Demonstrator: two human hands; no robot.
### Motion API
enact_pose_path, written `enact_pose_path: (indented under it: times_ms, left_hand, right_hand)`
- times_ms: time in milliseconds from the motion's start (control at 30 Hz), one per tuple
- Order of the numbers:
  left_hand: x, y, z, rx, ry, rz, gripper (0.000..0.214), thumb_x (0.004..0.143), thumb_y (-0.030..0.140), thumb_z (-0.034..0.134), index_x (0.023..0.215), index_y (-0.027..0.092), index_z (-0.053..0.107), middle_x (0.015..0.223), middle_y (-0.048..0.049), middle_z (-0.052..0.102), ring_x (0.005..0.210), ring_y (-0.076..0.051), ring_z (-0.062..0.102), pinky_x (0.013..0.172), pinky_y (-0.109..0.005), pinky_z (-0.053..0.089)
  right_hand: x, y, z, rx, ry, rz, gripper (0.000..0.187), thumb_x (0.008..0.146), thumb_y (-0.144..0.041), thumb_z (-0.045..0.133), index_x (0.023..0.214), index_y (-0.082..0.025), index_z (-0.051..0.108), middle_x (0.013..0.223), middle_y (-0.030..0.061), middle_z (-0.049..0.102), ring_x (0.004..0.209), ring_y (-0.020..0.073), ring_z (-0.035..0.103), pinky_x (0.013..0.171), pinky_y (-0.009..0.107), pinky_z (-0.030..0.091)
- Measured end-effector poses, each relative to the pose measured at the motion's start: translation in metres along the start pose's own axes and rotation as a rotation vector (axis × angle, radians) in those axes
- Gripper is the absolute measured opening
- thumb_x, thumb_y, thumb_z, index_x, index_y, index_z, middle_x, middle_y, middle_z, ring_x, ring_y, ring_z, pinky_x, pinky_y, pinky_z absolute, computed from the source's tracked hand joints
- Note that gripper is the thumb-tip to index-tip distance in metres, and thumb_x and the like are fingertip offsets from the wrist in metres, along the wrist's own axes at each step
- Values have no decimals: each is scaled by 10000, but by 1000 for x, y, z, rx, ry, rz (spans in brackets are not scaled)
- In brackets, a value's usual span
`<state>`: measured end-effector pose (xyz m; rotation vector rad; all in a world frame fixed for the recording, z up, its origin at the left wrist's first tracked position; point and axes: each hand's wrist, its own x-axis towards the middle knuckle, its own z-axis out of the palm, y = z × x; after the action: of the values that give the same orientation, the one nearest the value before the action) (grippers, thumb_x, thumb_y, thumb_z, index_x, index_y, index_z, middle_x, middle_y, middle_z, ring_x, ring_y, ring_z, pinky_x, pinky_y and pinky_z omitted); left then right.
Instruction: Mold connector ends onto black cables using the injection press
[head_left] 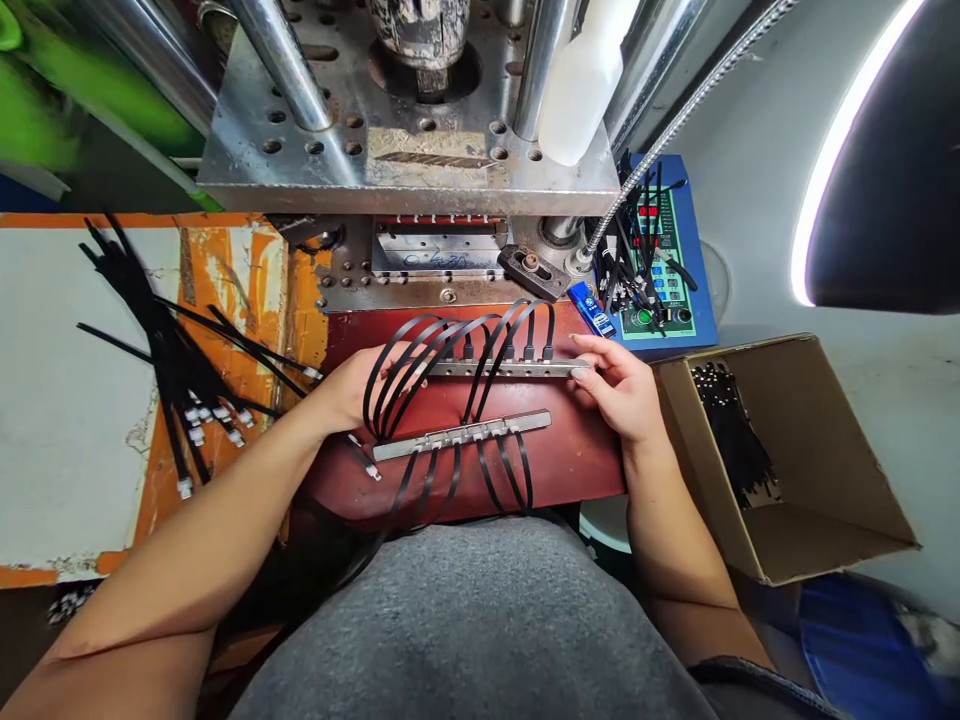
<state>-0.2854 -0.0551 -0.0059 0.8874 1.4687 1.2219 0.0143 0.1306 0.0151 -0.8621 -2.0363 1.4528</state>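
A long metal bar (pixel 517 369) with several black cables (pixel 491 350) seated along it lies level above the red work surface (pixel 577 455). My right hand (pixel 622 392) pinches the bar's right end between thumb and fingers. At the other end my left hand (pixel 356 390) is closed on the bar, its fingers partly hidden behind looping cables. Closer to my body lies a second metal bar (pixel 536 421), slightly tilted, with flat black cables running from it toward my lap. One loose cable connector (pixel 373 472) rests by that bar's left end.
A metal press (pixel 405 190) with a lower die block stands directly ahead. Loose black cables (pixel 161 340) lie on the left bench. To the right are a blue control box (pixel 701 290) under more cables, a cardboard box (pixel 832 450) holding cables, and a lamp (pixel 885 170).
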Motion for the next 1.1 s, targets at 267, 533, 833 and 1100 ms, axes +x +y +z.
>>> enact_pose_path:
  times_ms: [267, 533, 833, 1100]
  left_hand:
    - [-5, 9, 1, 90, -35, -50, 471, 799, 413, 744, 1154, 109, 693, 919, -53, 736, 768, -144, 655, 719, -210, 531]
    - [-15, 12, 3, 159, -64, 95, 394, 857, 384, 681, 1176, 155, 714, 955, -49, 719, 842, -160, 646, 774, -233, 510]
    - [-20, 20, 7, 185, -97, 121, 419, 903, 467, 620, 1192, 180, 716, 1043, -62, 726, 1015, -205, 661, 905, -275, 516]
    - [-18, 15, 4, 200, -111, 129, 401, 898, 447, 627, 1180, 178, 719, 1012, -50, 730, 911, -180, 668, 846, -264, 527]
  right_hand:
    - [1, 5, -3, 19, -20, 53, 416, 878, -342, 694, 1260, -198, 612, 814, -1, 601, 723, 135, 571, 650, 271, 476]
    - [0, 8, -8, -58, -78, 121, 461, 875, -424, 684, 1269, -192, 625, 913, 56, 639, 780, 163, 584, 592, 248, 475]
    - [-1, 10, -7, -58, -80, 89, 410, 883, -394, 698, 1252, -221, 650, 981, 55, 672, 713, 136, 575, 607, 259, 463]
    - [-2, 8, -6, -53, -42, 89, 405, 863, -412, 712, 1220, -228, 665, 891, 43, 660, 693, 149, 593, 566, 257, 475]
